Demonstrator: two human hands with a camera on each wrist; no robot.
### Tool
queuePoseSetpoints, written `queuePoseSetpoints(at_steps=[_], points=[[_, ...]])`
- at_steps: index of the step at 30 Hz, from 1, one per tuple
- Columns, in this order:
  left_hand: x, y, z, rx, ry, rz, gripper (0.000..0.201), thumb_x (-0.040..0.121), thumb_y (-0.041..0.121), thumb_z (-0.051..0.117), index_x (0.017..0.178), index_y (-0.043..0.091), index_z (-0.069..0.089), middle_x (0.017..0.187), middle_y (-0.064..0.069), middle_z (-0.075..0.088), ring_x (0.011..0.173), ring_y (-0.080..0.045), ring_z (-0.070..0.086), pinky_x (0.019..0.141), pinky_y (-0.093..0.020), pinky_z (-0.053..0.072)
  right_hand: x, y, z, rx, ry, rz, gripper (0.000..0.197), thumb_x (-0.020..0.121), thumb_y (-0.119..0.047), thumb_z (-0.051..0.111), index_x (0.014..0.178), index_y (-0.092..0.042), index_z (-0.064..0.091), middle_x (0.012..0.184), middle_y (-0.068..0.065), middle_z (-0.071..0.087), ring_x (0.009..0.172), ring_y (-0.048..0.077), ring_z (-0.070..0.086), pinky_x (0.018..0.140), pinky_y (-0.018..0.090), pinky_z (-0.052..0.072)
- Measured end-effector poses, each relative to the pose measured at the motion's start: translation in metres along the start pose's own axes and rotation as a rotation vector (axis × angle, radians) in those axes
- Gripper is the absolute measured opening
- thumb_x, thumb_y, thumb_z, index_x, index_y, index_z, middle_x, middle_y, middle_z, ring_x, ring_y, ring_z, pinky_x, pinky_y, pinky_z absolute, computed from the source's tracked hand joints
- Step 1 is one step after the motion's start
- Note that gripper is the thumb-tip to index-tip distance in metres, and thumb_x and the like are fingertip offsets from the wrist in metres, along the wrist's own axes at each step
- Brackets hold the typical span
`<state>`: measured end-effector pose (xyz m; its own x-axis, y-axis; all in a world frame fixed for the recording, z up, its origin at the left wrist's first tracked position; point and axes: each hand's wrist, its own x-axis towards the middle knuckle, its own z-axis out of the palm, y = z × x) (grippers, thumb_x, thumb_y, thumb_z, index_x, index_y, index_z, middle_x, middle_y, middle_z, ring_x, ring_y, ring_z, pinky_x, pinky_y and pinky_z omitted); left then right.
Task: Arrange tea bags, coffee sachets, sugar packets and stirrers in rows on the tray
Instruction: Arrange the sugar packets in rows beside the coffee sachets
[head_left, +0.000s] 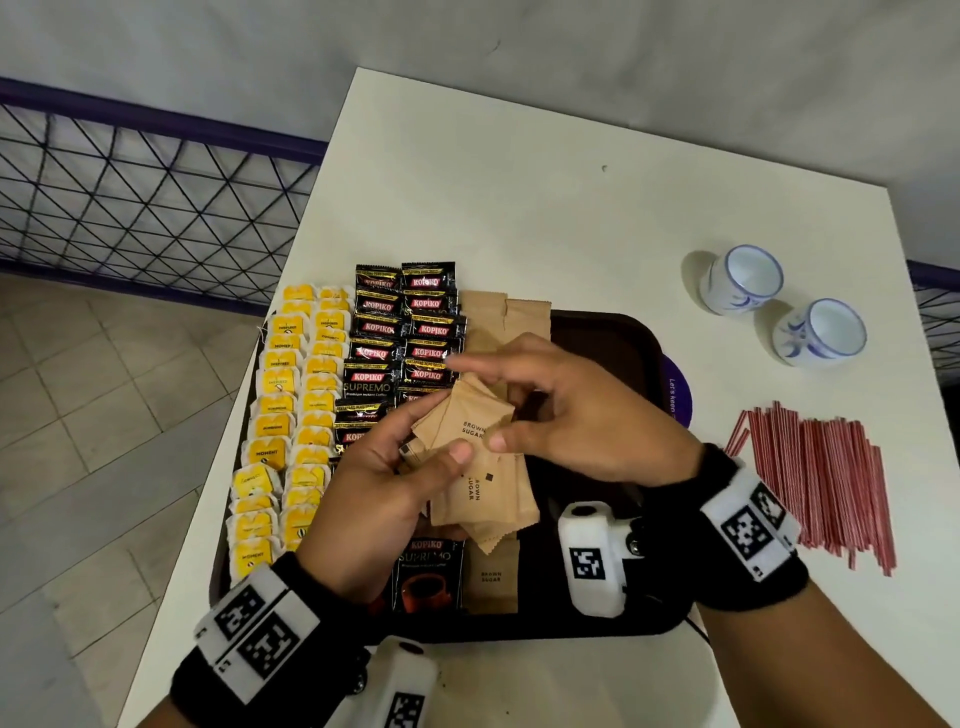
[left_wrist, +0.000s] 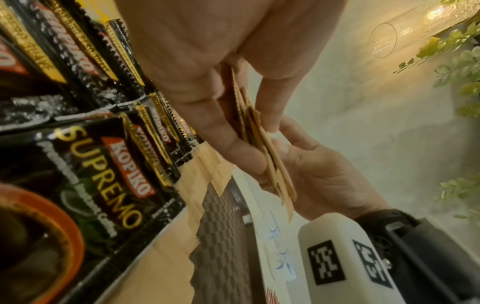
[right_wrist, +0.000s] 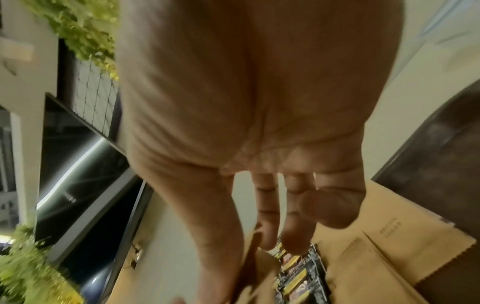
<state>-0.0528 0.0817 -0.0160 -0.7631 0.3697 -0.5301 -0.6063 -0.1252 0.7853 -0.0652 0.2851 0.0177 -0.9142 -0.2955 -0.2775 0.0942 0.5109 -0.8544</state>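
The table (head_left: 519, 208) carries the tray (head_left: 613, 338), with tea bags (head_left: 291, 415) and coffee sachets (head_left: 405, 332) already in rows. Sugar is the step in hand: the left hand (head_left: 374, 499) grips a fanned stack of sugar packets (head_left: 483, 493) above the tray, and the right hand (head_left: 582, 415) pinches the top one. Next, judged: lay it beside the sugar packets already placed. Stirrers (head_left: 815, 483) and two cups (head_left: 779, 306) wait off-tray; nothing obstructs.
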Motion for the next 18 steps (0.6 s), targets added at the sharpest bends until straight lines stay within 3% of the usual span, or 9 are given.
queuePoseSetpoints(at_steps=[2, 5, 8, 11, 13, 16, 18], points=[[-0.001, 0.001, 0.001, 0.004, -0.012, -0.014, 0.042, 0.086, 0.023, 0.066, 0.127, 0.031, 0.065, 0.112, -0.008, 0.074, 0.096, -0.031, 0.074, 0.063, -0.051, 0.061, 0.004, 0.002, 0.004, -0.01, 0.0, 0.009, 0.064, 0.08, -0.006, 0.079, 0.131, -0.042, 0.06, 0.105, -0.003, 0.052, 0.087, 0.001, 0.052, 0.083, 0.014, 0.043], [-0.003, 0.003, 0.0, -0.006, -0.015, -0.041, 0.036, 0.086, 0.033, 0.061, 0.121, 0.034, 0.068, 0.109, -0.009, 0.075, 0.092, -0.035, 0.074, 0.059, -0.05, 0.061, 0.006, 0.006, 0.007, 0.096, 0.072, 0.053, 0.057, 0.078, 0.001, 0.079, 0.122, -0.034, 0.068, 0.093, -0.012, 0.049, 0.077, 0.0, 0.051, 0.077, 0.016, 0.045], [-0.002, 0.002, -0.002, -0.022, -0.012, -0.055, 0.033, 0.089, 0.029, 0.059, 0.12, 0.034, 0.069, 0.109, -0.01, 0.075, 0.09, -0.036, 0.074, 0.059, -0.05, 0.061, 0.006, 0.011, 0.007, 0.17, 0.111, 0.08, 0.057, 0.077, 0.001, 0.079, 0.12, -0.034, 0.065, 0.095, -0.006, 0.054, 0.081, 0.011, 0.054, 0.079, 0.03, 0.052], [0.0, 0.002, -0.002, -0.035, 0.001, -0.068, 0.029, 0.095, 0.024, 0.057, 0.119, 0.033, 0.07, 0.107, -0.007, 0.076, 0.086, -0.033, 0.075, 0.056, -0.046, 0.061, 0.006, 0.011, 0.006, 0.204, 0.162, 0.111, 0.047, 0.075, 0.005, 0.08, 0.106, -0.027, 0.064, 0.094, 0.0, 0.062, 0.082, 0.013, 0.06, 0.085, 0.042, 0.055], [0.001, 0.002, -0.002, -0.041, 0.0, -0.076, 0.028, 0.097, 0.025, 0.055, 0.119, 0.032, 0.071, 0.106, -0.007, 0.076, 0.084, -0.031, 0.075, 0.054, -0.043, 0.061, 0.006, 0.008, 0.004, 0.227, 0.145, 0.097, 0.04, 0.077, 0.009, 0.077, 0.101, -0.022, 0.067, 0.09, -0.001, 0.066, 0.083, 0.011, 0.064, 0.085, 0.038, 0.057], [0.002, 0.0, -0.002, -0.05, -0.004, -0.089, 0.028, 0.1, 0.023, 0.052, 0.119, 0.031, 0.07, 0.107, -0.008, 0.076, 0.084, -0.03, 0.075, 0.053, -0.038, 0.06, 0.006, 0.006, 0.004, 0.243, 0.113, 0.089, 0.042, 0.082, 0.011, 0.071, 0.108, -0.022, 0.072, 0.093, -0.009, 0.07, 0.088, 0.007, 0.067, 0.086, 0.028, 0.058], [0.003, -0.001, -0.001, -0.054, 0.003, -0.086, 0.028, 0.101, 0.021, 0.051, 0.121, 0.031, 0.069, 0.108, -0.008, 0.075, 0.086, -0.029, 0.075, 0.054, -0.038, 0.06, 0.008, 0.009, 0.006, 0.252, 0.138, 0.104, 0.044, 0.084, 0.007, 0.071, 0.112, -0.025, 0.072, 0.095, -0.007, 0.071, 0.089, 0.017, 0.068, 0.084, 0.032, 0.059]])
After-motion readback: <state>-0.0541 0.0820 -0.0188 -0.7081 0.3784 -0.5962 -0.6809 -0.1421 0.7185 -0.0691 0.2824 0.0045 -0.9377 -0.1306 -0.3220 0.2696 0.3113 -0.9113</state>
